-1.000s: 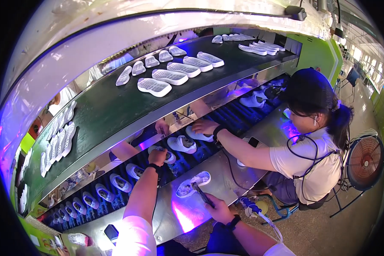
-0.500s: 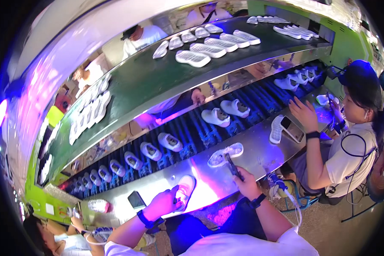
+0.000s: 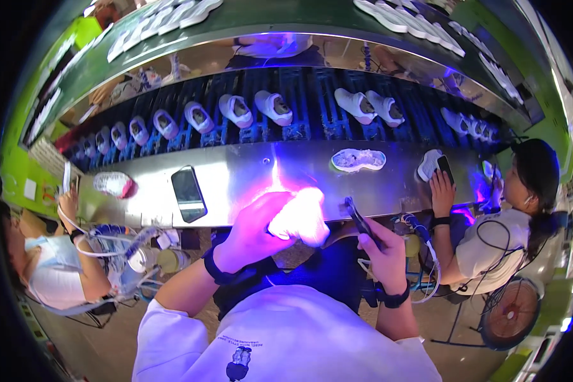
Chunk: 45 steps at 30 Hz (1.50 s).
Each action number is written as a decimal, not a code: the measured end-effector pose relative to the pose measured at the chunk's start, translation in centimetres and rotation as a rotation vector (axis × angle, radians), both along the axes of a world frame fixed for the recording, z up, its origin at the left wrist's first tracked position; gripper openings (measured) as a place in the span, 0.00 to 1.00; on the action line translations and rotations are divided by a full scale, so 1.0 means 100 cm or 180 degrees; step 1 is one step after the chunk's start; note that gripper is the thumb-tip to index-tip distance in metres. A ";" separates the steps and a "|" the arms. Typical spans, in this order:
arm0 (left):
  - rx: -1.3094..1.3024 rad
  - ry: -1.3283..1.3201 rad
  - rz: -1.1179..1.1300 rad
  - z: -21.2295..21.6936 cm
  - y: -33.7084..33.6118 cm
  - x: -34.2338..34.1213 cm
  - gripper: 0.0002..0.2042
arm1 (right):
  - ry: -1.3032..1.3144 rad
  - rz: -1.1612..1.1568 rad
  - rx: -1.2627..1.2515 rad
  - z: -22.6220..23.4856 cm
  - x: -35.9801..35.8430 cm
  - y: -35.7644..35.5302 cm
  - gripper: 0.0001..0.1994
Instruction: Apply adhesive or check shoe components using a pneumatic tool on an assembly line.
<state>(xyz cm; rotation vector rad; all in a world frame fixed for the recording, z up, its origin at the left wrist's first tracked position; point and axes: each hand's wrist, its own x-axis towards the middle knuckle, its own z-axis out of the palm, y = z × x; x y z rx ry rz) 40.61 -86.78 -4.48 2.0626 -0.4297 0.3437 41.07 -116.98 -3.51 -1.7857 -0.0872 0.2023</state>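
At the far left, a co-worker's hand (image 3: 67,202) rests near a white and pink shoe (image 3: 114,184) on the steel work shelf (image 3: 235,167), and a dark phone (image 3: 189,193) lies flat just to its right. The left hand (image 3: 254,229) is closed around a white shoe part (image 3: 299,216) — held up off the shelf, just in front of its near edge, under strong violet light that washes out surface detail. The right hand (image 3: 383,248) is clamped on a dark slim tool (image 3: 358,218), whose tip sits just beside the held part; contact cannot be confirmed. Judgement: work on the held part appears to be in hand, not finished. One white sole (image 3: 358,159) lies on the shelf beyond the tool, apart from both hands, probably next or already treated — which one cannot be told. Behind the shelf, the blue conveyor (image 3: 299,102) carries white shoes in pairs. At the right, a seated co-worker (image 3: 503,235) handles another sole.
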 end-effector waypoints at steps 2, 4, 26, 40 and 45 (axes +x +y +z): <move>0.0211 -0.0952 -0.0314 0.007 -0.004 -0.007 0.31 | -0.0188 0.0271 -0.0265 0.011 -0.010 -0.004 0.20; 0.0502 -0.1294 -0.0546 0.013 0.000 -0.013 0.28 | -0.0194 0.0298 -0.0375 0.020 -0.015 -0.003 0.20; 0.1396 -0.1544 -0.0881 0.019 -0.014 0.003 0.17 | 0.0143 0.0832 -0.0126 0.000 -0.025 -0.044 0.20; 0.1127 -0.0826 -0.0457 -0.001 -0.031 0.003 0.28 | 0.0241 0.1001 -0.0257 0.006 -0.005 -0.058 0.18; 0.0861 -0.0548 -0.0173 -0.014 -0.030 -0.009 0.30 | 0.0478 0.0891 -0.0277 -0.014 -0.015 -0.052 0.18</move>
